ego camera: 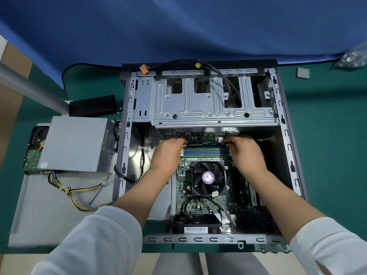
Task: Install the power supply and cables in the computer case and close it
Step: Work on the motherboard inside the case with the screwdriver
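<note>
The open computer case [286,135] lies on its side with the motherboard [200,205] and CPU fan [208,178] facing up. My left hand [170,152] and my right hand [246,153] are inside it, at the two ends of the memory slots [205,152]. Their fingers curl down on the ends of a thin dark memory module [206,144] in the far slot. The grey power supply [75,143] sits outside the case to the left. Its yellow and black cables [79,195] trail loose over the flat side panel [49,219].
A drive cage [214,100] fills the far half of the case, with black front-panel cables [228,82] draped over it. A bare hard drive [34,153] lies under the power supply's left edge. There is a black block [92,105] behind it and a small grey square [302,73] far right.
</note>
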